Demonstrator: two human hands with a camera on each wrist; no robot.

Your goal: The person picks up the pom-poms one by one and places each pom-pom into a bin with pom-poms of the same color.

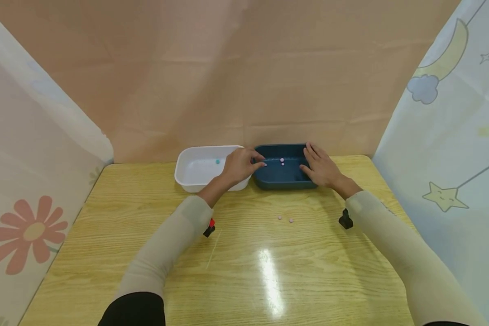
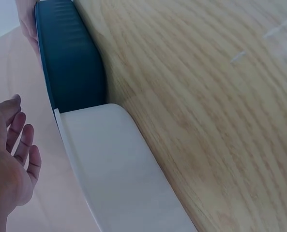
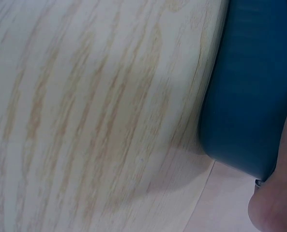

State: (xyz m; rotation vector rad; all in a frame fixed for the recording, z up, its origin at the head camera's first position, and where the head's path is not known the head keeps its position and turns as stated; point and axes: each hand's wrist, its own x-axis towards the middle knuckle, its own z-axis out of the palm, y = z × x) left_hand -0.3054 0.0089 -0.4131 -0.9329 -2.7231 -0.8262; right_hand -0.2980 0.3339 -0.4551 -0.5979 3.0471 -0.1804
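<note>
My left hand [image 1: 240, 165] reaches over the white tray [image 1: 180, 174] to the left end of the dark blue tray [image 1: 285, 185]. Its thumb and index fingertips pinch a small pale bead [image 1: 265, 165]; the left wrist view does not show the bead. My right hand [image 1: 323, 170] rests on the blue tray's right end, fingers straight along the rim and thumb extended over the inside. Two pink beads [image 1: 282, 160] lie in the blue tray. A teal bead [image 1: 218, 161] lies in the white tray, partly covered by my left hand and forearm.
Two more pink beads [image 1: 285, 219] lie on the wooden table [image 1: 244, 267] in front of the blue tray. The trays stand side by side at the back edge, before a plain hanging sheet [image 1: 244, 81]. Printed sheets [image 1: 452, 149] flank the table.
</note>
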